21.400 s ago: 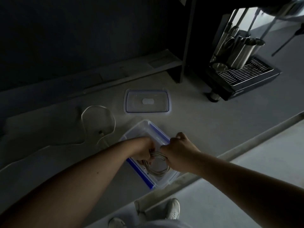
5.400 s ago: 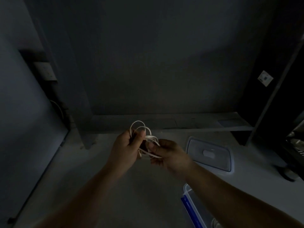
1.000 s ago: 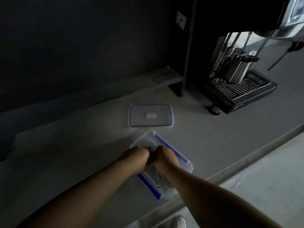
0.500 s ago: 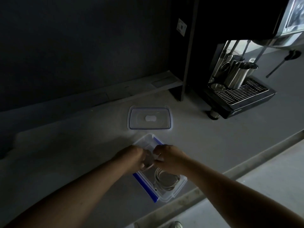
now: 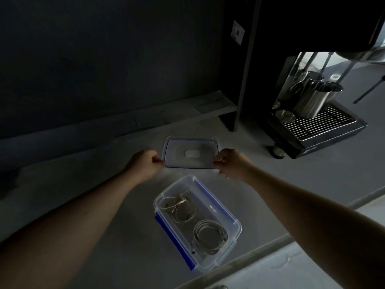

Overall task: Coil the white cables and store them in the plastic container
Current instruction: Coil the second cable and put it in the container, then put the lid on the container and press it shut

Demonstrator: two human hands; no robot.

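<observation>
A clear plastic container (image 5: 233, 221) with blue side clips stands open on the grey counter near its front edge. Two coiled white cables lie inside: one coil (image 5: 180, 207) at the far end, the other coil (image 5: 209, 236) at the near end. Beyond the container lies its clear lid (image 5: 190, 153). My left hand (image 5: 145, 163) pinches the lid's left edge. My right hand (image 5: 231, 164) pinches its right edge. Whether the lid is lifted off the counter I cannot tell.
A coffee machine with a drip tray (image 5: 316, 126) and metal jugs (image 5: 312, 97) stands at the right. A dark wall with a low ledge (image 5: 145, 119) runs behind the counter. The counter's front edge (image 5: 239, 261) lies just beyond the container.
Both hands have left the container and moved back to the lid, closing on its two short edges. The second coil now lies loose in the container.
</observation>
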